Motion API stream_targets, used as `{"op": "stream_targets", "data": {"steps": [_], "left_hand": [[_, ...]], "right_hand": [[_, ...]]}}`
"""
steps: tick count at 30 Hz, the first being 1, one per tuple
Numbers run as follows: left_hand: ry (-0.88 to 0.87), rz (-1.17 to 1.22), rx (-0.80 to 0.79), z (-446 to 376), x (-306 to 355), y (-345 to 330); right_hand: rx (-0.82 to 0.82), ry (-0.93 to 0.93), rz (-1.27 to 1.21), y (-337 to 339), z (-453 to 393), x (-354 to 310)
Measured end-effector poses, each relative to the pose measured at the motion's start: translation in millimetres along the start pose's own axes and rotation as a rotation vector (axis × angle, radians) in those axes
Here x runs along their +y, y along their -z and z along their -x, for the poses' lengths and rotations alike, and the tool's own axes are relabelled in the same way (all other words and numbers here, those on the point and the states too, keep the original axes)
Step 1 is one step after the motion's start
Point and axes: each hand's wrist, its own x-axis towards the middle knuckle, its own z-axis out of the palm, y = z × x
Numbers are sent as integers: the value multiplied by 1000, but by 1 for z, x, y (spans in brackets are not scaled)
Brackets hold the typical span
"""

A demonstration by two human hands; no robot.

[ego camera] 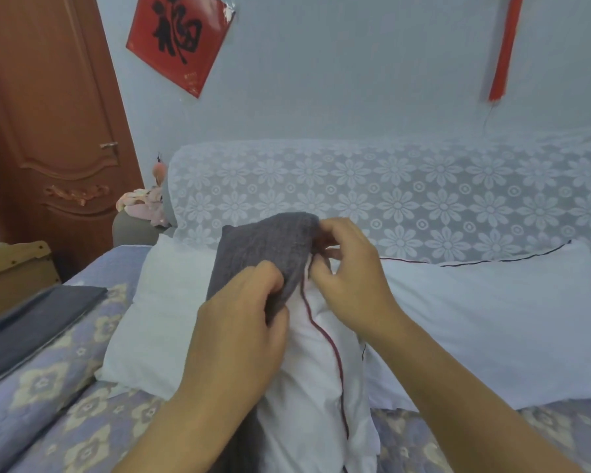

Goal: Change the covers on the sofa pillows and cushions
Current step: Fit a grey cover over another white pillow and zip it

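While your left hand (239, 322) and right hand (348, 274) pinch the grey cover (263, 247), the white pillow (314, 370) stays mostly bare. 2 white pillows wait at 9 and 3 o'clock.

Three white pillows (485, 322), one grey cover (263, 254), two hands (239, 339)

Brown wooden door (48, 124), red paper wall sign (180, 37), red hanging tassel (504, 49), cardboard box (12, 268)

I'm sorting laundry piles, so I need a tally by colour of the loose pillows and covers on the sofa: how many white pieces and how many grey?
White: 3 (left pillow, right pillow, white cover between the hands)
Grey: 2 (grey cover gripped by the left hand and right hand, folded grey cloth)
Total: 5
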Motion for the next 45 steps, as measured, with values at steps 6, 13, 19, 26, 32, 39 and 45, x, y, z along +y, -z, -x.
{"op": "stream_targets", "data": {"steps": [6, 13, 19, 26, 32, 39, 45], "left_hand": [[-136, -38, 93, 3, 13, 1], [-157, -83, 132, -4, 8, 5], [-128, -16, -24, -1, 21, -14], [1, 75, 179, -31, 34, -27], [-1, 317, -1, -156, 39, -4], [38, 40, -506, -120, 85, -130], [-258, 144, -873, 18, 67, -212]], "right_hand": [[74, 170, 194, 1, -7, -3], [73, -201, 321, 4, -8, 16], [71, -310, 490, 14, 9, 20], [42, -51, 354, 53, -55, -46], [-6, -256, 255, 103, -104, -99], [-46, -989, 429, 178, -67, 4], [-205, -1250, 928, 287, 44, 90]]}}
